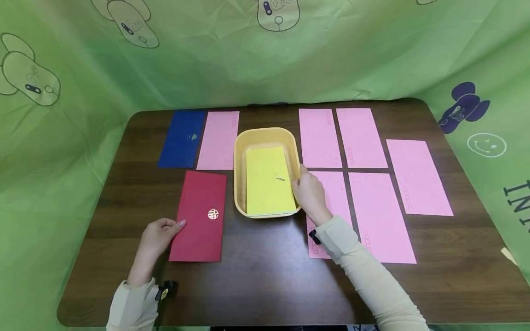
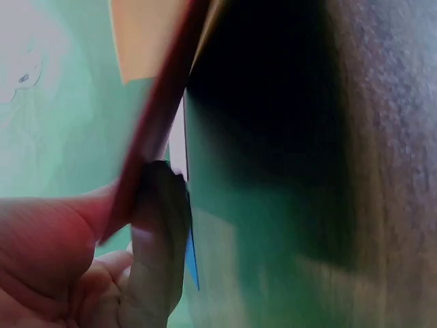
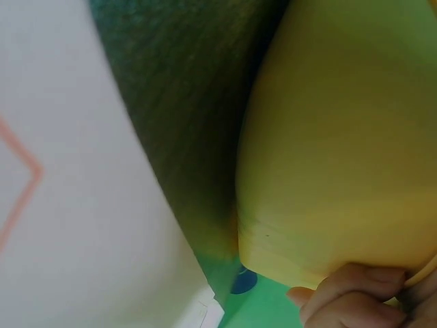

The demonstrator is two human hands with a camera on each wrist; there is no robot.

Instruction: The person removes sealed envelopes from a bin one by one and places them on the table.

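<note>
My left hand pinches a red envelope with a round gold emblem by its left edge. In the left wrist view the envelope is edge-on between thumb and fingers, lifted off the table with a dark shadow beside it. Around the right rim of a yellow plastic tray my right hand has its grip; in the right wrist view its fingers curl at the tray's outer wall. Inside the tray lies a yellow envelope with a small leaf print, a pale edge showing beneath it.
Several pink envelopes lie flat in rows to the tray's right, one partly beneath my right forearm. Left of the tray, a blue envelope and a pink envelope lie near the table's back edge. Green printed cloth surrounds the brown wooden table.
</note>
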